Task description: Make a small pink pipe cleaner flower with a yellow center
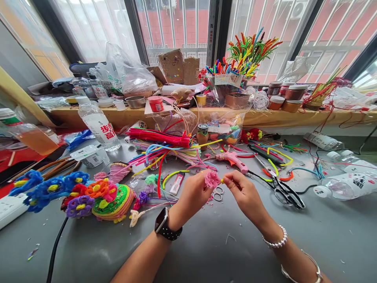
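My left hand (192,193), with a watch at its wrist, is closed on a pink fuzzy pipe-cleaner flower (212,179). Just right of the flower, the fingertips of my right hand (243,192) pinch a small yellow piece (222,181), which looks like a bit of pipe cleaner. The piece is close beside the petals; whether it touches them I cannot tell. Below the flower lie small scissors (218,195), of which the silver handle loops show. A pink hot glue gun (232,160) rests behind my hands.
Large black-handled scissors (282,188) lie at right near plastic bottles (350,181). Finished fuzzy flowers (79,192) are piled at left. Behind them spread bundled pipe cleaners (160,137) and an upright water bottle (98,125). Jars (295,92) line the windowsill. A black cable (55,247) crosses the front left.
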Tool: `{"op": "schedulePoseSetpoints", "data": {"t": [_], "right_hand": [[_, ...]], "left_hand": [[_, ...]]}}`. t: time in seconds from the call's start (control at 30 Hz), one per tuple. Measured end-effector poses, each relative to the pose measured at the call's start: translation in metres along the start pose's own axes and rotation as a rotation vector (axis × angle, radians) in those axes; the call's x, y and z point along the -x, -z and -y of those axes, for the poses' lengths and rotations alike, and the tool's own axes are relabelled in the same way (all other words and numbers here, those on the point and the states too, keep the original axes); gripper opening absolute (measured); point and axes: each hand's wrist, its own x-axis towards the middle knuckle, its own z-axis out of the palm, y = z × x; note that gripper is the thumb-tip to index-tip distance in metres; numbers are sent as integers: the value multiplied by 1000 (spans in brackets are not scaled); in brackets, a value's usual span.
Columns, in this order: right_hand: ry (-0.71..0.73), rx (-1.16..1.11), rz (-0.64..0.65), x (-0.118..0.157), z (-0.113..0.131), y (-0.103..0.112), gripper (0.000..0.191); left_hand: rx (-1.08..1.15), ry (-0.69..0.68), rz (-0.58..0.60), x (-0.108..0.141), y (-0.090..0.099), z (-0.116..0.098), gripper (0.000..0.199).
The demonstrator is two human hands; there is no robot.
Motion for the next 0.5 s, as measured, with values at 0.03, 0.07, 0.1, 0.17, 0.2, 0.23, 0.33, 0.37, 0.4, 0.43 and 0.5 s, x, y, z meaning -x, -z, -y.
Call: {"op": "schedulePoseSetpoints", "data": {"t": [0.03,0.07,0.1,0.17,0.2,0.23,0.33,0.37,0.4,0.43,0.5], "right_hand": [[-1,-3,-6,0,0,0,21],[-1,-6,-15,0,0,1,21],[0,-10,-23,0,0,1,21],[-1,-19,-31,0,0,0,21],[-4,-23,-29,0,1,0,21],[-8,-26,-27,1,1,0,22],[-16,-30,-25,1,2,0,24],[-15,-30,-26,1,2,0,25],[-14,-31,-26,1,3,0,25],[-14,-31,-25,1,3,0,25],[-26,-23,-30,0,2,0,26]], "left_hand": [[1,22,4,0,0,0,11],[0,45,8,-1,0,-1,13],[1,63,9,-1,0,-2,16],[25,64,-6,-1,1,-3,21],[45,52,-19,-2,2,-4,21],[66,39,-34,-2,2,-4,20],[84,43,-55,-2,3,-5,18],[75,52,-59,-2,3,-5,18],[65,58,-60,-2,3,-5,18],[59,63,-62,-2,3,-5,18],[57,72,-68,-1,2,-5,18]]}}
